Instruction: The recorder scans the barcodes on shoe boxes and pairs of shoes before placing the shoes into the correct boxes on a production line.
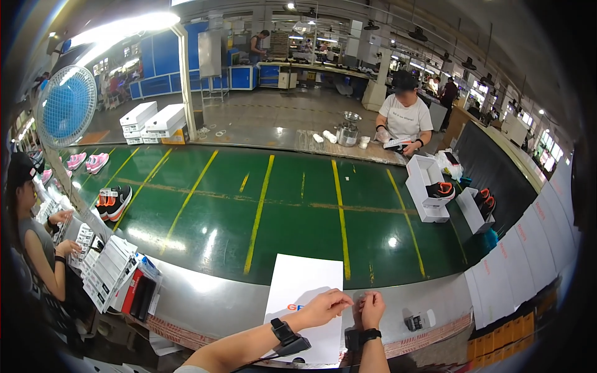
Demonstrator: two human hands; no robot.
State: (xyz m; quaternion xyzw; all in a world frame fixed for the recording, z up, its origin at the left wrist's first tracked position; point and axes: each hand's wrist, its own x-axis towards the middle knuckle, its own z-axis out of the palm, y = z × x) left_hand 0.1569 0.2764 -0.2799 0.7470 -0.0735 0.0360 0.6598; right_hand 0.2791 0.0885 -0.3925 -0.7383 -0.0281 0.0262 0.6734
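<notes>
A closed white shoe box (308, 275) with coloured print lies on the metal edge of the bench in front of me. My left hand (331, 306) is above its right half, fingers curled and pinched together. Just right of the box, my right hand (372, 309) is raised with its fingers closed, close to the left one but apart from it. Anything small between the fingertips cannot be made out. Both wrists carry black bands. A small stack of dark-and-white labels (420, 320) lies on the metal to the right of my right hand.
A green conveyor belt (292, 211) with yellow lines runs across. At its right stand open boxes (425, 208) with black-orange shoes; black-orange shoes (113, 202) sit left. Across, a person (405, 115) handles a shoe. Another person (40, 236) is left, near paper sheets (109, 273). White boxes (507, 267) line the right.
</notes>
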